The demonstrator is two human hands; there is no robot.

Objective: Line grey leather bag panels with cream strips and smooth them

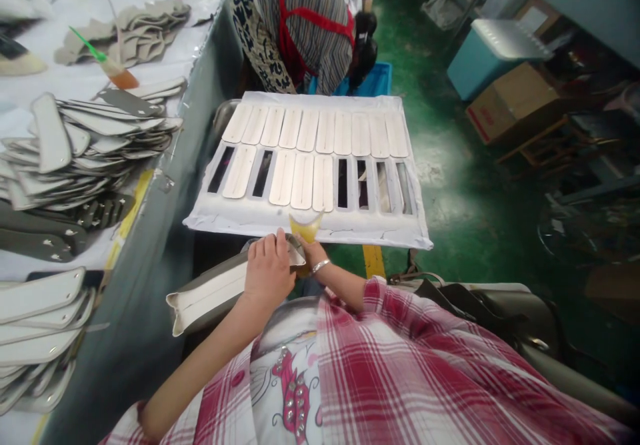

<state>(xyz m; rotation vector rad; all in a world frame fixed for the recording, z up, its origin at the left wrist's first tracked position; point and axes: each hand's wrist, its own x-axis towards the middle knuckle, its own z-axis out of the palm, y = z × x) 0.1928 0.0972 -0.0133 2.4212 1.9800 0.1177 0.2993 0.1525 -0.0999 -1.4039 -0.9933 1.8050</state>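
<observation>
A long dark green and white bag piece slants in front of my body, and my left hand is wrapped over its upper end. My right hand, with a bracelet at the wrist, grips a yellow glue bottle beside that end. Just beyond my hands lies a white slotted board. Pale rounded strips cover its back row and part of its front row; several front slots show dark openings.
Stacked pieces and glue bottles lie on the white-covered table at left. A person in a striped top bends behind the board. Boxes stand at right.
</observation>
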